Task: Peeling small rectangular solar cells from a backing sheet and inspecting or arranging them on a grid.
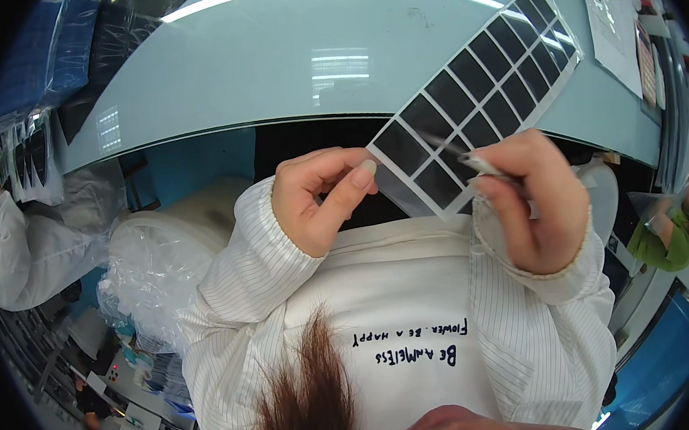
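Observation:
A long white-edged sheet of black rectangular stickers (448, 96) slants from the glass table's edge toward my lap. My left hand (319, 201) is closed at the sheet's near left corner, pinching it between thumb and forefinger. In my right hand (535, 202) is a thin pointed metal tool, probably tweezers (481, 162), gripped between thumb and fingers. Its blurred tip hovers over or touches the stickers near the sheet's near end; I cannot tell which. The near corner of the sheet hangs past the table's edge, above my shirt.
The pale glass table (223, 80) spans the far side. Blue plastic-wrapped packs (37, 53) are stacked at far left, and a white paper sheet (607, 29) lies at far right. Left of me stands a plastic-lined bin (156, 260). Other people's sleeves show on both sides.

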A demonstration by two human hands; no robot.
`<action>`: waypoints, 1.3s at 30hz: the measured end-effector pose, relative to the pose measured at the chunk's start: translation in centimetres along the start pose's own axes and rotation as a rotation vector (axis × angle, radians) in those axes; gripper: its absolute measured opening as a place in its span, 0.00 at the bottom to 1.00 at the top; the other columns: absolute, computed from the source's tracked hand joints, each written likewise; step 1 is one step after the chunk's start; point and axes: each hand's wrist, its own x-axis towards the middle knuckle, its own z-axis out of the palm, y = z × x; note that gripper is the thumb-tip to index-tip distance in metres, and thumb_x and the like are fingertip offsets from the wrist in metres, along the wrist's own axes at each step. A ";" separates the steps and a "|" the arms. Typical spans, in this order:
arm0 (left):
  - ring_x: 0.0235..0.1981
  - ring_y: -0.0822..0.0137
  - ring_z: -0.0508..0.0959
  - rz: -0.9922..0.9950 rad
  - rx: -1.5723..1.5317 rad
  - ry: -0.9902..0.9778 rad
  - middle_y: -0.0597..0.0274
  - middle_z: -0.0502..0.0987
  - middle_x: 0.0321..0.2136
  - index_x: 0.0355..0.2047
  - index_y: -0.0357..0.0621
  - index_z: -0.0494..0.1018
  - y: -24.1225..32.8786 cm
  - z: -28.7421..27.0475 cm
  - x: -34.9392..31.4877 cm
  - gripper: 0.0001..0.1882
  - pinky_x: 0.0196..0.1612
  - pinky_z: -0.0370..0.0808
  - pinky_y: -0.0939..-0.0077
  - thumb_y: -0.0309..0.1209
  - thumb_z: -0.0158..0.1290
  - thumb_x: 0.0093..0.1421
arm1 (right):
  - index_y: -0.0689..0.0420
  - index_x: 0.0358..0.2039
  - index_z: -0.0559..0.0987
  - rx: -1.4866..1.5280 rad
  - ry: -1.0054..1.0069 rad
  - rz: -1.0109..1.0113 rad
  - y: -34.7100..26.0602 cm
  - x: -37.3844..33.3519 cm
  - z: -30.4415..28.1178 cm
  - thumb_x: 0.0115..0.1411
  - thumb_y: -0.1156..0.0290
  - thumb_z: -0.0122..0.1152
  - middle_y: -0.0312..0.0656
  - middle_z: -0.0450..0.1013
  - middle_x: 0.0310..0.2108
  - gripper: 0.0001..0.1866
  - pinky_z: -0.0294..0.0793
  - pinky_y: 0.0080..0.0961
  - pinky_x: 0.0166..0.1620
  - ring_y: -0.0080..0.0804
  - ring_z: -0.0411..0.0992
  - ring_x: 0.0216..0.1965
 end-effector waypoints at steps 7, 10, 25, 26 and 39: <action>0.21 0.78 0.68 0.052 0.021 0.113 0.64 0.75 0.23 0.33 0.33 0.77 -0.3 0.4 -0.3 0.09 0.25 0.65 0.84 0.27 0.50 0.62 | 0.63 0.41 0.76 -0.196 -0.013 0.009 -1.7 0.0 2.7 0.51 0.83 0.62 0.43 0.68 0.26 0.15 0.69 0.26 0.24 0.36 0.71 0.22; 0.21 0.78 0.68 0.003 0.076 0.097 0.65 0.73 0.21 0.31 0.34 0.77 0.0 0.3 -0.2 0.08 0.26 0.64 0.84 0.27 0.51 0.61 | 0.63 0.43 0.74 -0.210 0.036 0.087 -2.0 -0.2 3.4 0.51 0.84 0.61 0.42 0.68 0.24 0.17 0.68 0.27 0.22 0.36 0.71 0.20; 0.20 0.79 0.69 0.108 0.168 0.176 0.65 0.72 0.20 0.28 0.35 0.77 0.7 0.8 -0.2 0.08 0.23 0.63 0.85 0.27 0.52 0.60 | 0.65 0.40 0.74 -0.228 -0.077 0.046 -2.2 -0.7 3.9 0.52 0.88 0.59 0.45 0.71 0.23 0.14 0.66 0.23 0.21 0.35 0.71 0.18; 0.20 0.79 0.69 0.104 0.157 0.179 0.65 0.72 0.20 0.27 0.35 0.77 0.7 0.8 -0.2 0.08 0.23 0.63 0.85 0.26 0.52 0.60 | 0.65 0.40 0.75 -0.228 -0.078 0.036 -2.1 -0.7 3.9 0.52 0.88 0.59 0.45 0.71 0.23 0.14 0.66 0.23 0.21 0.35 0.70 0.18; 0.21 0.79 0.69 0.094 0.143 0.165 0.66 0.71 0.20 0.28 0.34 0.77 0.7 0.9 -0.1 0.07 0.23 0.63 0.86 0.25 0.52 0.60 | 0.66 0.38 0.75 -0.261 -0.082 0.031 -2.4 -0.5 3.9 0.51 0.88 0.59 0.44 0.71 0.21 0.13 0.65 0.23 0.19 0.35 0.70 0.17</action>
